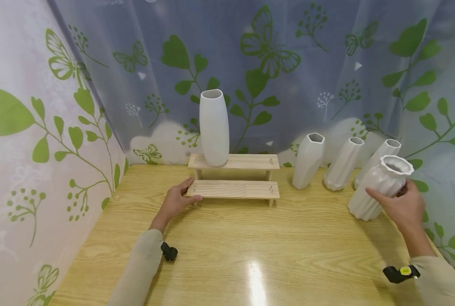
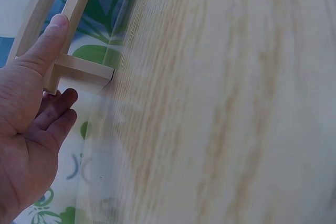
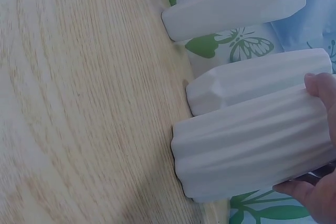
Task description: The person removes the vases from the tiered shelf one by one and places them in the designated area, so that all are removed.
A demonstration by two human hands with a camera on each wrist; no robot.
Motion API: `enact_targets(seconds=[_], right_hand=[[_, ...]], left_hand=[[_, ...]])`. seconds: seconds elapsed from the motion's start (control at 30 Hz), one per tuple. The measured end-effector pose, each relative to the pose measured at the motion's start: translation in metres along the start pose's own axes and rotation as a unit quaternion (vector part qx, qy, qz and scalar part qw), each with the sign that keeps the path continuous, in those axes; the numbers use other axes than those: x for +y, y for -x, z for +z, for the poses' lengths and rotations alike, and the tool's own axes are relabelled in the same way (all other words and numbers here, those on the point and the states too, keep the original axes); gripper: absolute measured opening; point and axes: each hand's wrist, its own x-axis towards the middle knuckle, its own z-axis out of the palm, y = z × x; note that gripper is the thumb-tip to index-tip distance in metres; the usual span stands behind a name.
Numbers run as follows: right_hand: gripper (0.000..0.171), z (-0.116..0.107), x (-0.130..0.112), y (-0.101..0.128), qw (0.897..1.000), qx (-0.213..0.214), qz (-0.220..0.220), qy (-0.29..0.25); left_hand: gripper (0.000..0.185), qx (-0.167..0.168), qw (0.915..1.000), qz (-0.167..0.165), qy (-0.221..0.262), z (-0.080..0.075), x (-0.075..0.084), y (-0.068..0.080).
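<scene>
My left hand [image 1: 175, 200] holds the left end of the lower step of a two-tier wooden stand [image 1: 235, 189]; in the left wrist view its thumb [image 2: 51, 38] lies along the step, fingers curled at the end. A tall smooth white vase [image 1: 214, 127] stands upright on the upper step, left of its middle. At the table's right side my right hand [image 1: 407, 208] grips a ribbed white vase [image 1: 372, 193] with a wavy rim. The thumb lies on the vase's near side, the other fingers partly hidden behind it. In the right wrist view the ribbed vase [image 3: 252, 140] shows its base close to the tabletop.
Behind the ribbed vase, three more white vases stand along the back: a faceted one [image 1: 308, 161], a slimmer one [image 1: 343, 163] and a partly covered one [image 1: 384, 148]. Patterned curtains [image 1: 326, 63] border the wooden table [image 1: 250, 242] at the back and sides.
</scene>
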Motion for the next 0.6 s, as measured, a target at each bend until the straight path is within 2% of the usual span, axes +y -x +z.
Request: enact_targets(seconds=[0.3,0.6], right_hand=[[0.097,-0.0003,0.0047,0.0009,1.000,-0.003,0.004,-0.003],[0.096,0.0005,0.0065,0.0011,1.000,-0.010,-0.010,-0.012]], left_hand=[[0.087,0.002,1.0000,-0.006,0.000,0.0011,0.0003,-0.0002],[0.087,0.003,0.9999,-0.011,0.003,0.0002,0.0006,0.0002]])
